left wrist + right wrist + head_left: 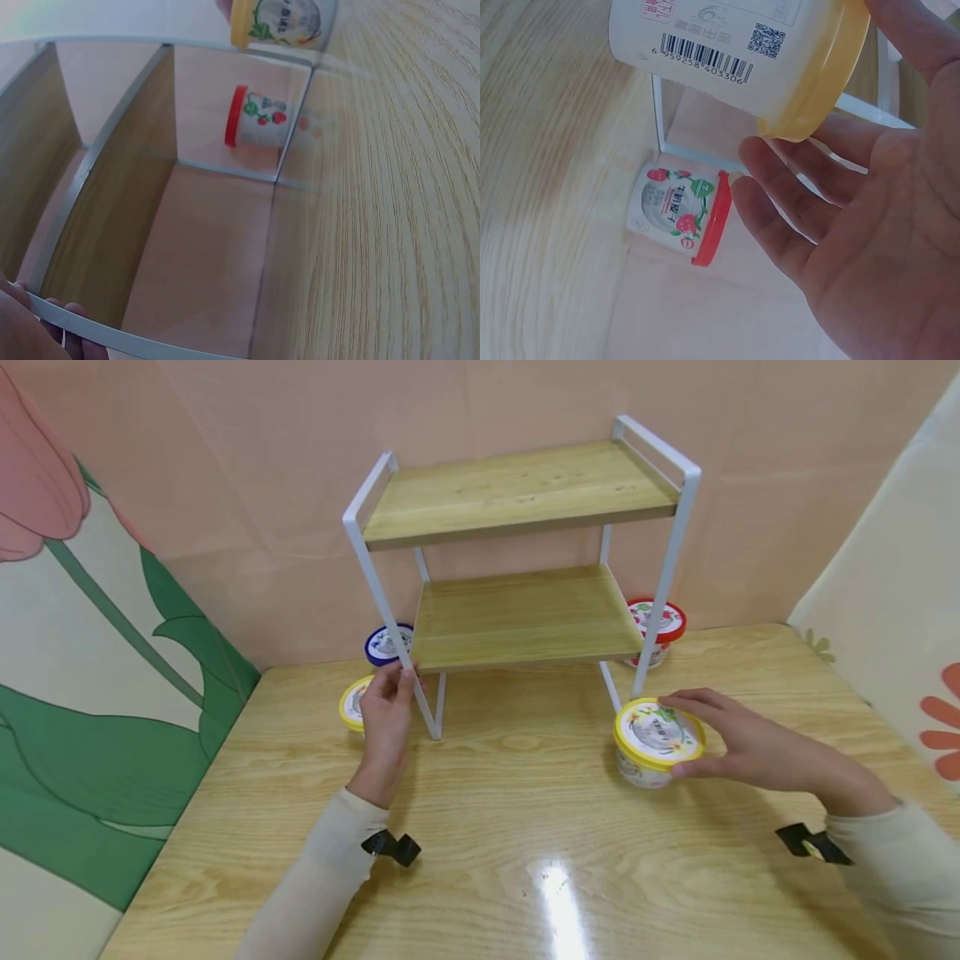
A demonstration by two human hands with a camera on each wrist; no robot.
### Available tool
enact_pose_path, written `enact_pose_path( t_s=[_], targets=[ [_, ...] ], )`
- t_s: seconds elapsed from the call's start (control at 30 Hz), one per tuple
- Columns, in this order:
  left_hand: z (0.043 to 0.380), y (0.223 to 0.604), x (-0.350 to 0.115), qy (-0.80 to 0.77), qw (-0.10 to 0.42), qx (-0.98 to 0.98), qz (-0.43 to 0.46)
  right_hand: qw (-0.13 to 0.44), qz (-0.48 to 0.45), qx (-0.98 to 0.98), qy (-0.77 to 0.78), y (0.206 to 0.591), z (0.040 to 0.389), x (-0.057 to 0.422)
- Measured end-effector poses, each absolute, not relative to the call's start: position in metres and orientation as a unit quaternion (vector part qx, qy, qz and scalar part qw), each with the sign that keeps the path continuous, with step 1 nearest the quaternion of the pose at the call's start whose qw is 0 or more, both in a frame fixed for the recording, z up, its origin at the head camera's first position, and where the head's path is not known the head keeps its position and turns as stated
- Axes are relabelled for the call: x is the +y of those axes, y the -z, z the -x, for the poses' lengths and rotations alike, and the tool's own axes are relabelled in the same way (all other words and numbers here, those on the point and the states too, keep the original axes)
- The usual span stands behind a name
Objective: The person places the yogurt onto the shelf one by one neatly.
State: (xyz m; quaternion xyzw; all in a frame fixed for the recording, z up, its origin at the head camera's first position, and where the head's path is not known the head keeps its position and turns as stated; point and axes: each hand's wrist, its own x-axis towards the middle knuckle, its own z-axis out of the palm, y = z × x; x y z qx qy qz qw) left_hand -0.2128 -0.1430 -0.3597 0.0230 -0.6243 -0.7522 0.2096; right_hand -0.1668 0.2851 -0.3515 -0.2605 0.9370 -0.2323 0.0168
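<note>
A two-tier shelf [517, 614] with wooden boards and a white metal frame stands on the table. At its left front leg, my left hand [388, 710] grips the frame; the left wrist view shows fingertips [73, 341] behind the white bar. My right hand [765, 747] holds a tub with a yellow lid [656, 735] between thumb and fingers, just in front of the shelf's right front leg. In the right wrist view, this tub [727, 45] shows its barcode side. A red-lidded tub [660, 627] with strawberry prints stands behind the right leg.
Left of the shelf are a blue-lidded tub [386, 643] and a second yellow-lidded tub [352, 703], partly hidden by my left hand. A pink cloth wall [300, 527] rises behind the wooden table [487, 827]. Patterned cloth [892, 577] borders the right side.
</note>
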Motion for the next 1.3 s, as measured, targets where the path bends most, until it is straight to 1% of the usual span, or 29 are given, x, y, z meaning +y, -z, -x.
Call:
enact_pose_path(
  t_s=[0.4, 0.97, 1.3],
  targets=[
    [0.212, 0.36, -0.144, 0.743, 0.195, -0.639, -0.026, 0.019, 0.251, 0.94, 0.231, 0.355, 0.167, 0.275],
    [0.214, 0.362, -0.145, 0.744, 0.198, -0.638, -0.023, -0.002, 0.261, 0.931, 0.254, 0.36, 0.164, 0.258],
    [0.215, 0.361, -0.145, 0.744, 0.204, -0.636, -0.029, -0.001, 0.265, 0.929, 0.258, 0.362, 0.165, 0.248]
  ],
)
